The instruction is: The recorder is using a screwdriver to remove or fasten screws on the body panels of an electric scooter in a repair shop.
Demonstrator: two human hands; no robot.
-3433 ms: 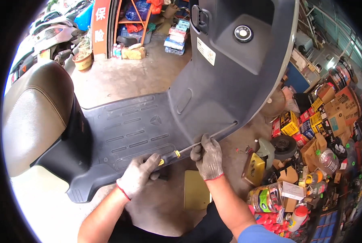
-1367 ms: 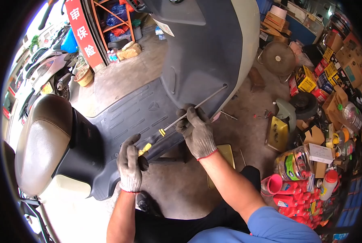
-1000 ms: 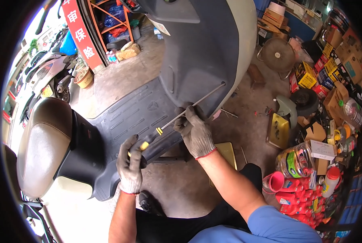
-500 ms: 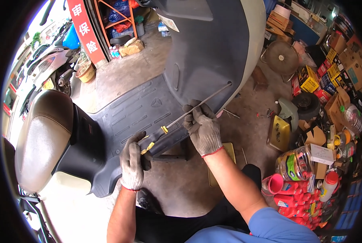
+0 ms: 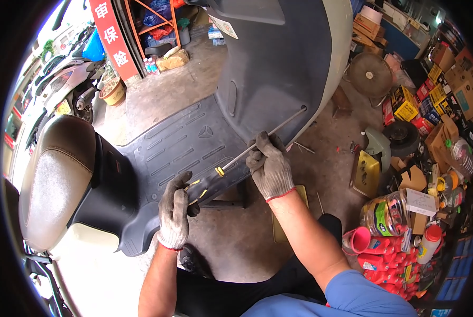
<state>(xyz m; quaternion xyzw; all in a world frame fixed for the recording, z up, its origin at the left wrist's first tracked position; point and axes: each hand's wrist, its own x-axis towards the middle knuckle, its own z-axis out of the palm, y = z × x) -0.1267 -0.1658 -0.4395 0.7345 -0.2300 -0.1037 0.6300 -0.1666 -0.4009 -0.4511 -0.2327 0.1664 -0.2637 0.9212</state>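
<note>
A long screwdriver [image 5: 238, 158] with a thin metal shaft and a black-and-yellow handle slants over the scooter's floorboard [image 5: 167, 138]. My left hand [image 5: 174, 214], in a grey-white knit glove, is closed around the handle end, which its fingers partly cover. With the fingertips of my gloved right hand [image 5: 272, 168], I pinch the shaft partway along. The shaft's far end sits in a small round hole low in the dark inner front panel [image 5: 271, 68] of the scooter. How the tip meets whatever is inside stays hidden.
The scooter seat [image 5: 56, 179] rises at the left. On the floor at right are a yellow tray [image 5: 365, 173], a small wheel [image 5: 400, 138], a round stool [image 5: 370, 75], a clear plastic jar [image 5: 383, 215] and many red bottles [image 5: 387, 264]. A potted plant [image 5: 112, 92] stands far left.
My right hand has shifted slightly right and up along with the shaft. The yellow marks on the handle show at a different angle, so the screwdriver has turned. My left hand stays at the handle.
</note>
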